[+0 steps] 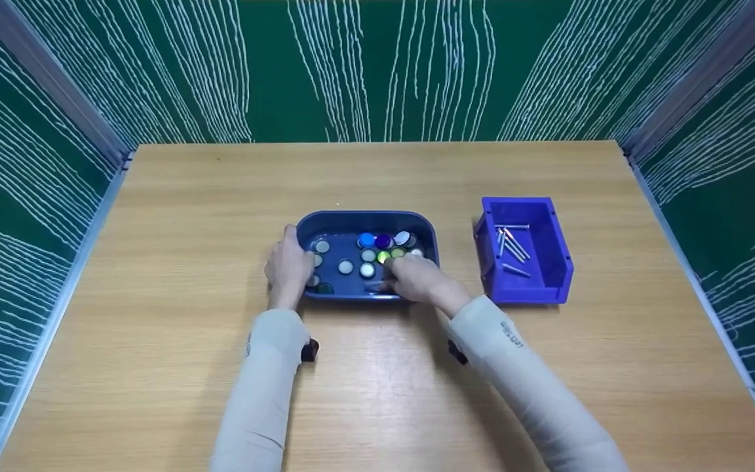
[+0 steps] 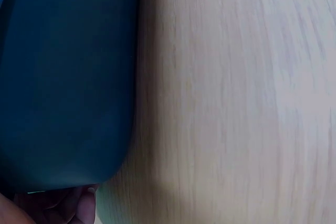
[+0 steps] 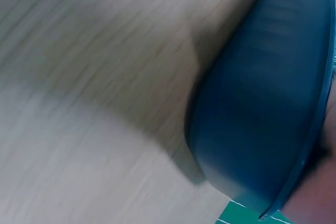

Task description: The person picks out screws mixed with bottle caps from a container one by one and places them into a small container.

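A dark blue tray (image 1: pixel 333 223) with rounded corners holds several round bottle-cap-like discs, among them a blue disc (image 1: pixel 367 240), a purple disc (image 1: pixel 383 241) and a yellow-green disc (image 1: pixel 383 257). At the tray's left end, my left hand (image 1: pixel 289 265) grips the wall; in the left wrist view its curled fingers (image 2: pixel 84 205) lie against the tray's outside. Over the front right wall, my right hand (image 1: pixel 420 278) reaches inside, fingers down among the discs. Whether it pinches anything is hidden by blur and by the hand itself.
To the right of the tray stands a purple-blue bin (image 1: pixel 564 262) with several metal screws (image 1: pixel 515 248) lying in it. Both stand on a wooden table (image 1: pixel 377 177). Green panels (image 1: pixel 272 72) with white lines border the back and sides.
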`<state>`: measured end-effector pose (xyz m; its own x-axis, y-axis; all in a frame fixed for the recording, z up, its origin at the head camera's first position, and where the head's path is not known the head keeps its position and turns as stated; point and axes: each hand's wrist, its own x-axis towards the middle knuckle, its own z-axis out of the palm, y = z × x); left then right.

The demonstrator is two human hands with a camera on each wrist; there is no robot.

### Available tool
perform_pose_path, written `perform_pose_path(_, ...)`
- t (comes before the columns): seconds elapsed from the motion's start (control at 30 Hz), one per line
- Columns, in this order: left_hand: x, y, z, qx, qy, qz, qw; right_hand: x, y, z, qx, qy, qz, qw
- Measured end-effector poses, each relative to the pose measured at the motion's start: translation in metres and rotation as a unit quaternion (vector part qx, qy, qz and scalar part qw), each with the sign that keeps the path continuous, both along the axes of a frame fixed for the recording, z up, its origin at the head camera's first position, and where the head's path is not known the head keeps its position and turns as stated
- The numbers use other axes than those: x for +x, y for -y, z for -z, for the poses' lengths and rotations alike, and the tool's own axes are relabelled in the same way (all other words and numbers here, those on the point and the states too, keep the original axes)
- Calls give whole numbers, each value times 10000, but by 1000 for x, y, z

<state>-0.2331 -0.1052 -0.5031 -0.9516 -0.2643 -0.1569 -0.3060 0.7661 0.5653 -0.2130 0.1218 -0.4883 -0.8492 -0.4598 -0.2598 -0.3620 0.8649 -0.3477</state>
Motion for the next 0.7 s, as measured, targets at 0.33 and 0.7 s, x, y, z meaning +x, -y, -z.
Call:
perform_pose_path(0.33, -1, 1, -3, -23, 0, -32, 10000, 4, -6, 6, -1415, -1145, -457, 9822)
perform_pose_path(0.7, 0, 1, -2, -28, 97, 5, 9999, 1, -12, -2, -2331, -946, -250, 9675)
